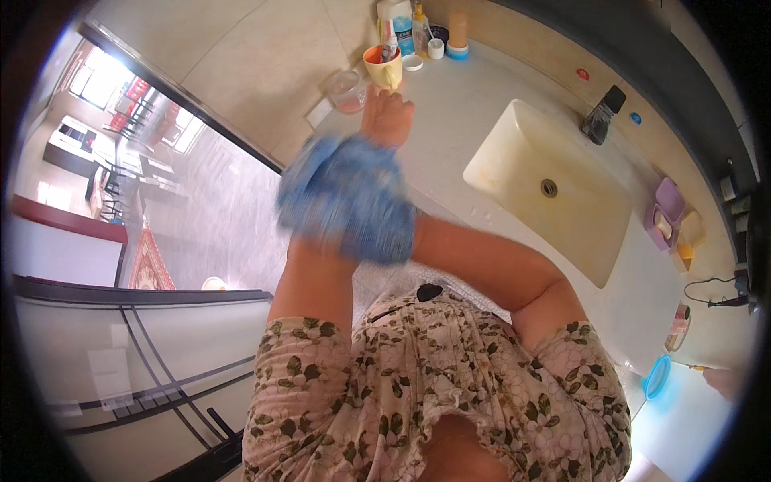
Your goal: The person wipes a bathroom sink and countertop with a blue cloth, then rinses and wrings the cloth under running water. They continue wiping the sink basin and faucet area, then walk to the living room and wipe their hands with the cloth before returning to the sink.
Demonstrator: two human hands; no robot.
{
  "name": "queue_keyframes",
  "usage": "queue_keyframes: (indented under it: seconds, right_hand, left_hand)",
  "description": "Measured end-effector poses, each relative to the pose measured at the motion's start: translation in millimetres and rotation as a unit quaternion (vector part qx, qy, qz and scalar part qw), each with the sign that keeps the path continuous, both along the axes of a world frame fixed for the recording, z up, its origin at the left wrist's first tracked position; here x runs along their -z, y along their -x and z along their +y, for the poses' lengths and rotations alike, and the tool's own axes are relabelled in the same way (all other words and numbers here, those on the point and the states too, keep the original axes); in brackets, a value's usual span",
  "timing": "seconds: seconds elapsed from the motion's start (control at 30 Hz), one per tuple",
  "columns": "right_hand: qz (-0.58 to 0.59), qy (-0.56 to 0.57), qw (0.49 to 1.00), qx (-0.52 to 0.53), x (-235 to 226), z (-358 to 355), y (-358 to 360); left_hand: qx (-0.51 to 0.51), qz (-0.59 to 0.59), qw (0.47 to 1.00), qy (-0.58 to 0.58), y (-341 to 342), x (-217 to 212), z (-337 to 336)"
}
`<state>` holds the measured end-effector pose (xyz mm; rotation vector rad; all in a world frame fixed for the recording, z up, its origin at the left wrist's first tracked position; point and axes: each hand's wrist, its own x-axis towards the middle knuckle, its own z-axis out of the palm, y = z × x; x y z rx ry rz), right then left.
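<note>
A blue towel (349, 201), blurred by motion, is draped around my left forearm. My left hand (388, 118) sticks out beyond its far side, fingers curled in with nothing visible in them, close in front of a yellow cup (385, 71). From the right, my right forearm (482, 255) crosses to the towel. The cloth hides my right hand, which grips it against the left arm. Toothbrushes or tubes stand in the cup, and a clear round container (347, 90) sits to its left.
A cream sink (526, 153) with a dark faucet (602, 116) is set into the counter on the right. Bottles (418, 30) stand along the wall. A purple soap box (663, 213) lies beyond the sink. At left, a doorway opens onto a tiled floor (213, 205).
</note>
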<state>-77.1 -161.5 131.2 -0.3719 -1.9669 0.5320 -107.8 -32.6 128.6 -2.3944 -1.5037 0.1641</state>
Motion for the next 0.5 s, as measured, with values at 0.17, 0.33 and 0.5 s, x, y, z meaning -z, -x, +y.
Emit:
queue_keyframes:
  seconds: [0.17, 0.33, 0.5]
  right_hand:
    - [-0.239, 0.232, 0.938, 0.1, -68.0, -78.9, 24.7]
    - [-0.195, 0.054, 0.979, -0.001, -2.5, 28.7, 3.0]
    - [-0.091, -0.032, 0.992, 0.083, 25.1, 115.1, -70.7]
  left_hand:
    - [0.008, 0.007, 1.0, -0.017, 10.5, 12.3, -17.7]
    - [0.013, 0.056, 0.998, -0.002, 7.6, -1.8, -33.2]
    - [0.049, -0.338, 0.939, 0.04, 13.7, 6.1, -44.4]
